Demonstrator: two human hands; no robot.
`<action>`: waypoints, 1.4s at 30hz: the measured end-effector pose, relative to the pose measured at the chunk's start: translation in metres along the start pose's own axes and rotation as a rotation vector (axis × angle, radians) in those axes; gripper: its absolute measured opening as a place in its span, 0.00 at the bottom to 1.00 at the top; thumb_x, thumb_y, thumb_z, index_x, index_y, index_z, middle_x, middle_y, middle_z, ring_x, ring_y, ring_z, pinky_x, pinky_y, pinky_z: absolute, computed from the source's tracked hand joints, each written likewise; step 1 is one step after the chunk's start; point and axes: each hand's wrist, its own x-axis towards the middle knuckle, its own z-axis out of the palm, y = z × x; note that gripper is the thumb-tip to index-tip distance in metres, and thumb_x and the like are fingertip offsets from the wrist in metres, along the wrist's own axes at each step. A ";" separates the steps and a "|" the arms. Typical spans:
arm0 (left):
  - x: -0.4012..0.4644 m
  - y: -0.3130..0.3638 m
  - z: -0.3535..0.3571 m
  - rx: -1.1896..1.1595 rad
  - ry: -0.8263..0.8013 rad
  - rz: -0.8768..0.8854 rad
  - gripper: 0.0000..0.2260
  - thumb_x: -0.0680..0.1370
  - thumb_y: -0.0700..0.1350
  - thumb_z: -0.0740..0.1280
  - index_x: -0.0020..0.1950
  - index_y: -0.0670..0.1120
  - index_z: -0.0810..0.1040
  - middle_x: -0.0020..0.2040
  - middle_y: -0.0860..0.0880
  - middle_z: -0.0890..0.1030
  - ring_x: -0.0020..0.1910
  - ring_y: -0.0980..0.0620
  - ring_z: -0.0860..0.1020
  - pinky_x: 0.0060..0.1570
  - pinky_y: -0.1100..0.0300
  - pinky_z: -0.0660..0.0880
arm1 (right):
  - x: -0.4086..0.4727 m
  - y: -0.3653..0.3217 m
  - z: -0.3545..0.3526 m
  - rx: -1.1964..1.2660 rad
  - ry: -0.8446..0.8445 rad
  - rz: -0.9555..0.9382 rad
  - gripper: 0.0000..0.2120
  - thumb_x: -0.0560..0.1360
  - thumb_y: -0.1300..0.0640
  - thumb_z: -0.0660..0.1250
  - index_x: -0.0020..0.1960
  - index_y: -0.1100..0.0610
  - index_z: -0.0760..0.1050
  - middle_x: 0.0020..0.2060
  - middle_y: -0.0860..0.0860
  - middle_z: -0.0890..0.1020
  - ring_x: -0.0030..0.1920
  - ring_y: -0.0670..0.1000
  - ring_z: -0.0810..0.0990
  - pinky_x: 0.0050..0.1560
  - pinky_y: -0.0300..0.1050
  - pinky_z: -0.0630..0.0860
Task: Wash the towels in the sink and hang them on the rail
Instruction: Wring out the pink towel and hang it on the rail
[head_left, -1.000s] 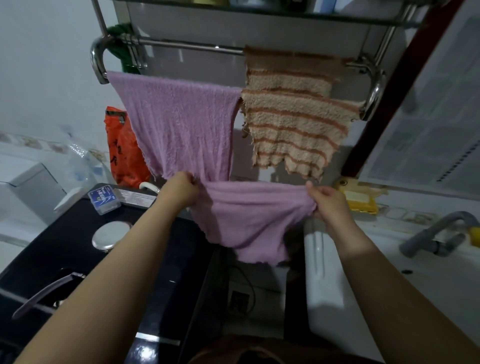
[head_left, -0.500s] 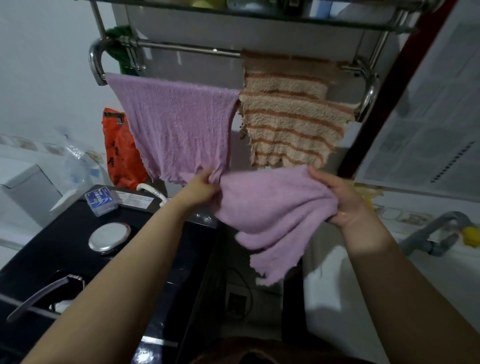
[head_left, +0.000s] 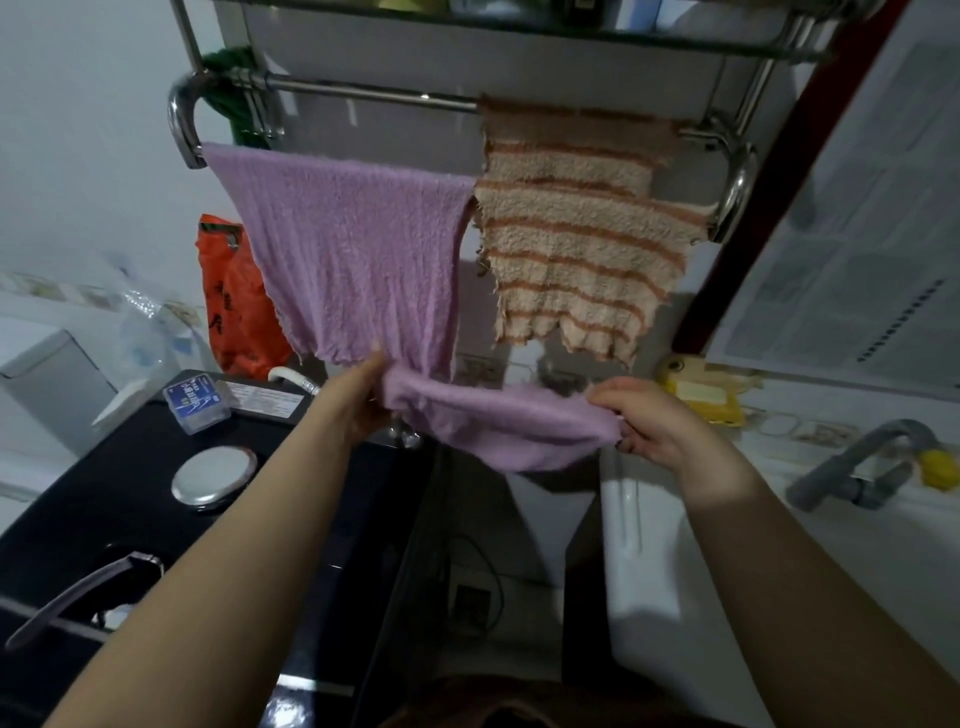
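A purple towel hangs over the front bar of the chrome rail, on its left half. Its lower end is pulled out flat below the rail. My left hand pinches that end at its left corner and my right hand grips its right corner, so the cloth stretches between them. A beige towel with orange stripes hangs on the right half of the rail. The white sink lies at the lower right with a grey tap.
A black appliance top sits lower left with a round metal lid and a small blue box. An orange bag and clear plastic stand behind it. A yellow soap holder rests by the sink.
The purple towel's lower end was lifted and bunched toward the right half a second ago; now both hands have lowered it and drawn it out flat and taut between them.
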 end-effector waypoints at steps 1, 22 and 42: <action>-0.007 0.001 0.006 0.080 -0.152 0.041 0.18 0.74 0.54 0.68 0.59 0.46 0.75 0.55 0.41 0.80 0.47 0.47 0.80 0.42 0.54 0.78 | -0.003 -0.002 0.006 0.151 -0.081 -0.024 0.04 0.77 0.62 0.63 0.44 0.57 0.76 0.33 0.53 0.78 0.26 0.48 0.77 0.22 0.37 0.70; -0.104 0.111 0.094 0.917 -0.764 0.361 0.13 0.76 0.40 0.62 0.60 0.46 0.76 0.53 0.43 0.80 0.49 0.46 0.79 0.51 0.58 0.76 | -0.006 -0.020 0.059 -0.426 -0.684 -0.079 0.07 0.75 0.54 0.69 0.46 0.58 0.78 0.35 0.51 0.82 0.31 0.47 0.77 0.28 0.35 0.71; -0.057 0.228 0.068 -0.113 -0.179 0.345 0.07 0.81 0.39 0.61 0.53 0.39 0.77 0.48 0.42 0.80 0.45 0.48 0.79 0.52 0.56 0.77 | 0.049 -0.279 0.127 -1.183 0.172 -0.915 0.21 0.82 0.46 0.49 0.68 0.58 0.64 0.70 0.59 0.66 0.67 0.61 0.69 0.63 0.52 0.65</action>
